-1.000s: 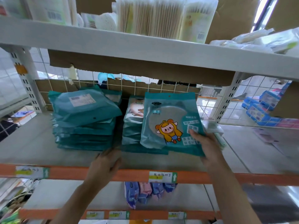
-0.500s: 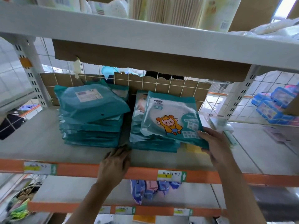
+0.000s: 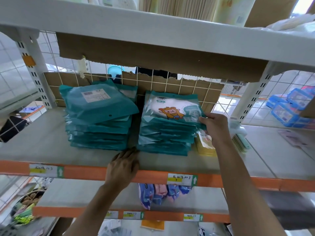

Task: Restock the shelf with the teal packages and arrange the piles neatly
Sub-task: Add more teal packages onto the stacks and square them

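Head camera looks forward and down at a grey shelf board [image 3: 42, 147] with an orange front edge, where two piles of teal packages stand side by side, close together but apart. At about 10 o'clock from centre, the left pile [image 3: 99, 132] has its top package lying back-up, a white printed label showing, turned a little askew on those beneath. At about 1 o'clock sits the right pile [image 3: 165, 138], and on top of it lies a teal package with a cartoon figure [image 3: 172, 109], face-up. The right hand [image 3: 215, 126] grips that top package at its right-hand corner, thumb on the printed face and fingers closed against the edge of the pile below. The left hand [image 3: 123, 166], down at 6 o'clock, rests flat on the shelf board with fingers spread open, holding nothing; its fingertips touch the bottom front corner of the right pile, at the gap between the piles. Just right of the right pile, partly behind the right wrist, lies a yellow packet [image 3: 203, 146]. Brown cardboard [image 3: 196, 89] lines the wire grid behind the piles.
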